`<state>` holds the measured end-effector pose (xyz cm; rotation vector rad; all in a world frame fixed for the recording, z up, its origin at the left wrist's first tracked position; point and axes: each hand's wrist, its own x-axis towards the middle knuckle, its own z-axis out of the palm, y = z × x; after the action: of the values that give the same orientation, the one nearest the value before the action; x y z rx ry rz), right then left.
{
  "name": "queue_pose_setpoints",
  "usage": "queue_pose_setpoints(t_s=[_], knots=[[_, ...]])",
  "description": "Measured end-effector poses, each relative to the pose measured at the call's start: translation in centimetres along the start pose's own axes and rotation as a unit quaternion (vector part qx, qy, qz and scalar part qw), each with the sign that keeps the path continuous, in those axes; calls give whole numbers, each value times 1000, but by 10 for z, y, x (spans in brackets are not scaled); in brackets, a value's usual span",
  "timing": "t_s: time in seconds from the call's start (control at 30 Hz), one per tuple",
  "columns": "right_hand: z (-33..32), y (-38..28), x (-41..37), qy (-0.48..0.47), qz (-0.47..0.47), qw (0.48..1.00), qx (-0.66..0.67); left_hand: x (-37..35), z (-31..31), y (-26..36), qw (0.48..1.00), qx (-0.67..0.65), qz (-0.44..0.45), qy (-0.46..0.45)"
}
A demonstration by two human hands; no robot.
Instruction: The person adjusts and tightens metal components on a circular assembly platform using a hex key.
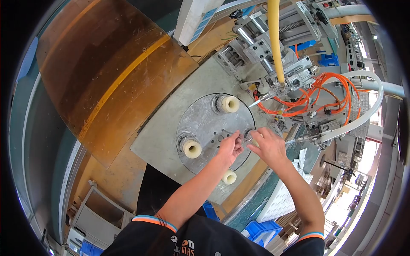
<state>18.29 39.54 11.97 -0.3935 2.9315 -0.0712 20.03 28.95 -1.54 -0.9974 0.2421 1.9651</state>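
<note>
A round grey metal turntable [205, 115] carries cream, hollow cylinders on metal bases. One cylinder [231, 104] stands at the far side, another [192, 149] at the left, and a third [229, 176] near my left forearm. My right hand [272, 147] has its fingers closed round the top of a pale cylinder [256, 141] at the turntable's right edge. Close beside it, my left hand [229, 148] is turned partly palm up with fingers curled and thumb near the fingertips. Whatever may lie between those fingers is too small to make out.
A dispensing nozzle [257, 102] points at the turntable from the right, below a yellow hose [275, 40]. Orange tubes [341, 85] loop around the machine. An amber curved panel [102, 77] rises at the left. A white perforated tray [277, 200] and blue bin [261, 230] stand lower right.
</note>
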Motion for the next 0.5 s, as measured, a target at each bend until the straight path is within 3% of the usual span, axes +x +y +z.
queue_pose_setpoints(t_s=[0.03, 0.07, 0.13, 0.17, 0.2, 0.23, 0.27, 0.3, 0.33, 0.37, 0.43, 0.5], knots=[[3, 5, 0, 2, -60, 998, -11, -1, 1, 0, 1000, 2, -2, -1], [10, 6, -3, 4, -58, 998, -12, -2, 2, 1, 1000, -2, 2, -2], [23, 3, -5, -86, 120, 988, 47, -3, 6, 3, 1000, -7, 8, -3], [24, 2, -4, -87, 119, 988, 47, -3, 8, 3, 1000, -13, 7, -10], [21, 0, -2, -183, 277, 907, 260, -4, 8, 3, 1000, -19, 6, -18], [18, -3, 1, -262, 411, 748, 449, -4, 8, 4, 1000, -18, 7, -18], [11, -7, 1, -262, 409, 750, 448, -5, 8, 4, 1000, -1, 7, -10], [4, -14, -3, -208, 276, 908, 236, -6, 6, 4, 1000, 14, 6, 1], [0, -19, -5, -135, 117, 984, 4, -4, 4, 4, 1000, 11, 7, 3], [-2, -19, -3, -137, 116, 984, 5, -2, 2, 4, 1000, 9, 8, -13], [-6, -12, 4, -46, -51, 996, -48, -1, 2, 3, 999, 11, 6, -31], [-2, -6, 9, -39, -79, 994, -68, -1, 3, 4, 1000, 14, 12, -13]])
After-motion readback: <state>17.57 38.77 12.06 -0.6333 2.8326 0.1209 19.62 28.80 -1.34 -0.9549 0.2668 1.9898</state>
